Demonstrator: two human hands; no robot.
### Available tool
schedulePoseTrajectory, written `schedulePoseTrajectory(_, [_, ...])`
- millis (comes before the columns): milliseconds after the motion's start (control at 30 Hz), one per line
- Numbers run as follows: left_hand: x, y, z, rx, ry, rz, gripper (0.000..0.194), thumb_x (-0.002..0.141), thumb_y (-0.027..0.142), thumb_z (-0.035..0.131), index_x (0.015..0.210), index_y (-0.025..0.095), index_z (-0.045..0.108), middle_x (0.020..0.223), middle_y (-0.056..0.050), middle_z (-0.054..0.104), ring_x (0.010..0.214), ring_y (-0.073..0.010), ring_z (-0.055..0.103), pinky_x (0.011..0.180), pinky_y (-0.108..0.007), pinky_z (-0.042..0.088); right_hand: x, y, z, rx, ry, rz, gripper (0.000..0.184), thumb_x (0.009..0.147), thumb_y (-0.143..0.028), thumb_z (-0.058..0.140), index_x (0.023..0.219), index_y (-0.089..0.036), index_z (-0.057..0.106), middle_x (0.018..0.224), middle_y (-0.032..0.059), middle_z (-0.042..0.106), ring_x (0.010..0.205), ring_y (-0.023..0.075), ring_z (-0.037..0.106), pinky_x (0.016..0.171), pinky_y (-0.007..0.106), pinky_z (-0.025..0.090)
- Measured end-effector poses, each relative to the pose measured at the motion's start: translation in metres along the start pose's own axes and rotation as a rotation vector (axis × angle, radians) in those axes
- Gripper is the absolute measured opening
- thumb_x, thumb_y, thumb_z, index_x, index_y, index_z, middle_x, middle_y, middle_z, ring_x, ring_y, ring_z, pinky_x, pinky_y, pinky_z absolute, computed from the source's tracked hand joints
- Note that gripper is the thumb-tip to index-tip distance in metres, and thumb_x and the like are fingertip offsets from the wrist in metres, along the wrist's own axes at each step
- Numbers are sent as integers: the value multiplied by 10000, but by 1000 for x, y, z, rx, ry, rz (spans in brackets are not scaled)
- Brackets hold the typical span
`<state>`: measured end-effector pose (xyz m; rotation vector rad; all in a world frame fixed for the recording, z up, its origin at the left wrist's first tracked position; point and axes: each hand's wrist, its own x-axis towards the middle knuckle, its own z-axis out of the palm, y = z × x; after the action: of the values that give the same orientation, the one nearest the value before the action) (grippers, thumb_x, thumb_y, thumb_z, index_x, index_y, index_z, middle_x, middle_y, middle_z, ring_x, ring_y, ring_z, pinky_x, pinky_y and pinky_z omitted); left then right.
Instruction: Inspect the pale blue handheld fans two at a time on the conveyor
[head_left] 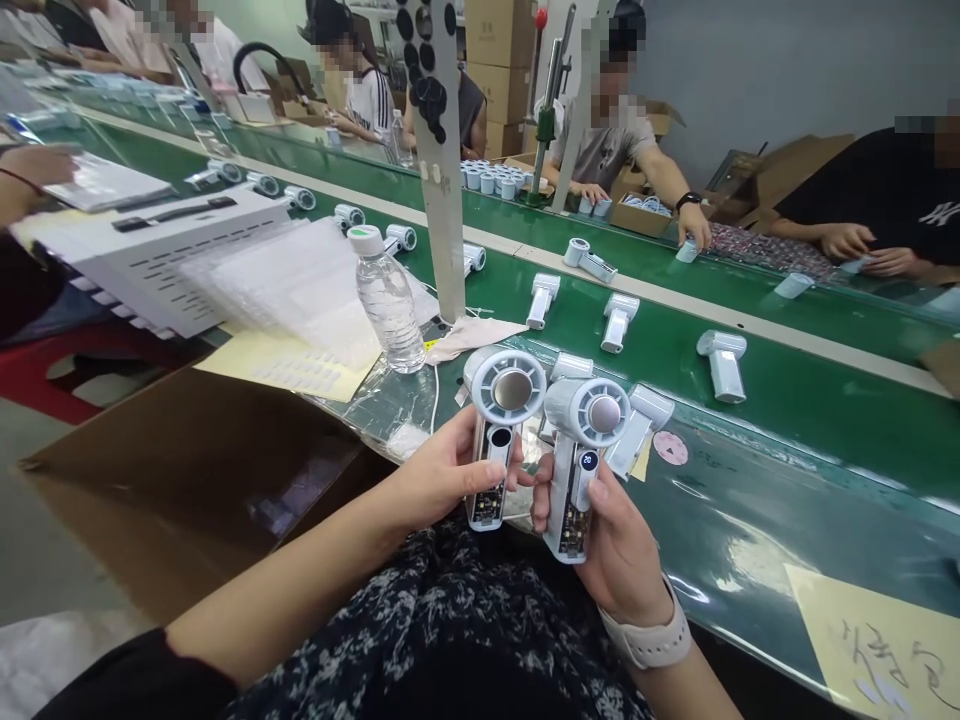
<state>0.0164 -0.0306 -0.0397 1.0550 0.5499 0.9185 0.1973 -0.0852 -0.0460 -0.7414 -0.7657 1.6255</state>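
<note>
Over the near edge of the green tabletop [757, 470], each hand holds up a fan.
I read the left hand [439, 475] and right hand [619, 560] with fingers [480, 478] closed around the handles of the left fan [504, 400] and right fan [589, 430]. Both long axes run away from the wearer, heads forward, handles near; the heads touch or almost do, I can't tell which.

left hand [442, 475]: white handheld fan [495, 400] | right hand [615, 550]: matching fan [577, 470] | green conveyor belt [787, 360]
</note>
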Motion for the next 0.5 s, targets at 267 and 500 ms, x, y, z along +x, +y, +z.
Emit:
schedulePoseTrajectory(267, [0, 0, 1, -36, -25, 59, 315, 790, 362, 753, 958, 179, 559, 812, 12, 589, 636, -130, 596, 817, -445, 561, 1, 4, 0, 27, 12, 22, 254, 886, -436, 673, 994, -207, 646, 856, 28, 649, 630, 133, 596, 577, 270, 518])
schedulePoseTrajectory(500, [-2, 5, -10, 404, 287, 33, 411, 785, 385, 736, 1069, 195, 507, 860, -44, 652, 906, -283, 668, 874, -486, 518, -5, -14, -8, -108, 29, -177, 321, 830, -429, 748, 1093, -260, 677, 898, 28, 672, 724, 171, 630, 662, 313, 553])
